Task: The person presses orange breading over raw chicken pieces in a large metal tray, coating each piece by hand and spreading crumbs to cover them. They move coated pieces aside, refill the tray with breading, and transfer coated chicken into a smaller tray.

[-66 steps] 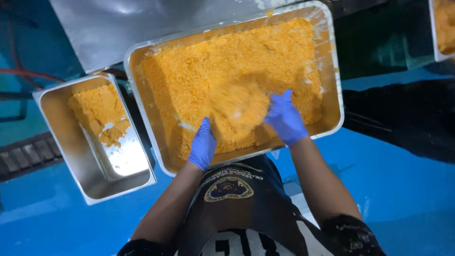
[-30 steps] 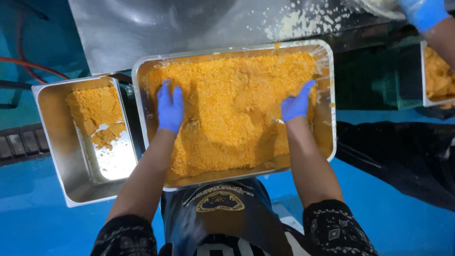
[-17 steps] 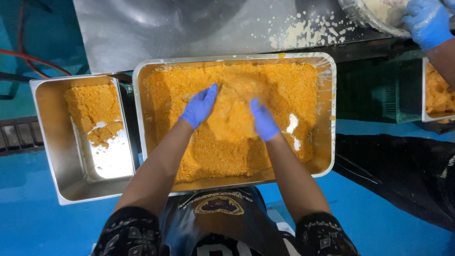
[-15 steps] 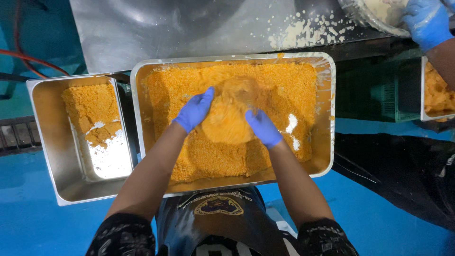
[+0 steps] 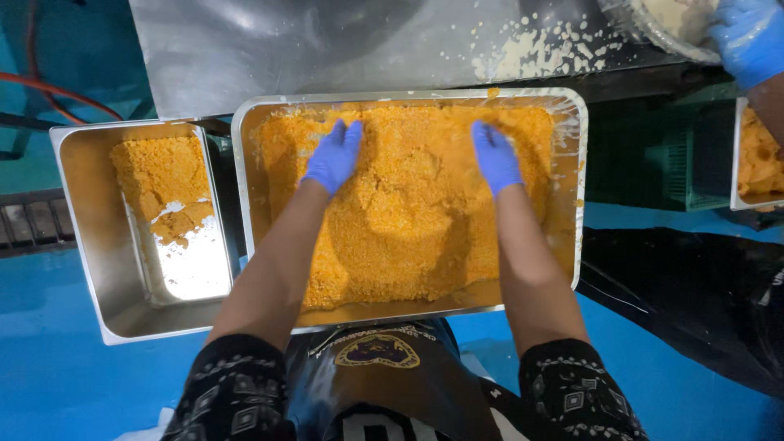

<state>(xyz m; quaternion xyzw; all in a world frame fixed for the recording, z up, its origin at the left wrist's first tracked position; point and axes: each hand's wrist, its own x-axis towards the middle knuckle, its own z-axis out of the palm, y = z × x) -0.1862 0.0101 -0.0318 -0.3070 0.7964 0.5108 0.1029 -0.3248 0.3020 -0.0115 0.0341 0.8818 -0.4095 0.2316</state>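
Observation:
A large steel tray (image 5: 574, 188) in front of me is filled with orange crumb mixture (image 5: 408, 220), heaped in the middle. My left hand (image 5: 333, 157), in a blue glove, lies flat on the crumbs at the far left of the heap. In the same kind of glove, my right hand (image 5: 495, 157) presses on the crumbs at the far right of the heap. Both hands have their fingers spread and hold nothing.
A smaller steel pan (image 5: 90, 245) on the left holds a little orange crumb (image 5: 159, 184) at its far end. A steel surface (image 5: 327, 49) with white spills lies beyond. At top right another person's blue-gloved hand (image 5: 750, 37) works at a bowl (image 5: 645, 20); another crumb tray (image 5: 759, 159) sits at right.
My hands have moved apart and farther away, from the middle of the heap to its far corners. The crumb pile between them sits lower and flatter.

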